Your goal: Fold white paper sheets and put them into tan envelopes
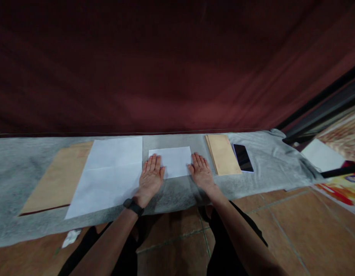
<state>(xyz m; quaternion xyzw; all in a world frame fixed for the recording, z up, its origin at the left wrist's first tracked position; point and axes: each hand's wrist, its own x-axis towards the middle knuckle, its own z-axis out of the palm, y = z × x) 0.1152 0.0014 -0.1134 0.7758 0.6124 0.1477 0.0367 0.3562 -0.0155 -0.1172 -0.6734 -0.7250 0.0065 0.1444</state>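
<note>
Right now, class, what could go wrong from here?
The cloth beneath the small sheet could bunch if the left hand or right hand slides, creasing it. The watch, near a corner of the big sheet, might snag it. A sideways bump from the right hand might push the nearby brown stack into the phone.

The paper (pixel 176 161) is white, the cloth (pixel 174 197) grey.

The left hand (pixel 151 175) and the right hand (pixel 200 169) lie flat, touching the two ends of a small white paper (pixel 176 161) on the grey cloth (pixel 171 199). A large white sheet (pixel 112 168) is at left; brown envelopes (pixel 225 155) and a phone (pixel 243 157) are at right.
</note>
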